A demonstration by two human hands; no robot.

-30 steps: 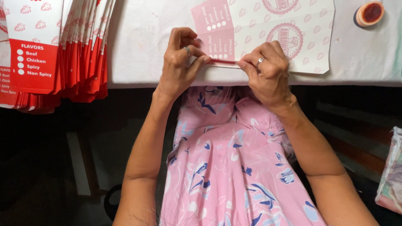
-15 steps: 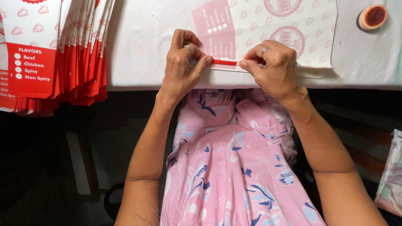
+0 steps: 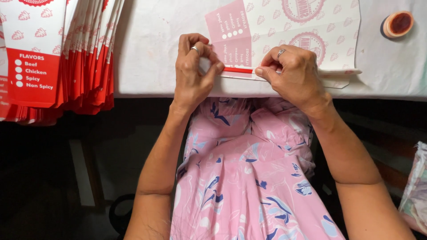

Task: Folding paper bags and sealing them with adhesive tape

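Clearly both hands pinch the flat carton at the table edge – left hand and right hand clamped on its red strip to press it.

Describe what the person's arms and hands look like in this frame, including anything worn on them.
Both arms are bare from the hands up as far as the frame shows, with no sleeves, gloves, watch or bracelets visible. The left hand wears a plain silver-coloured ring on one finger. The right hand wears a similar silver-coloured ring. Fingernails look short and unpainted.
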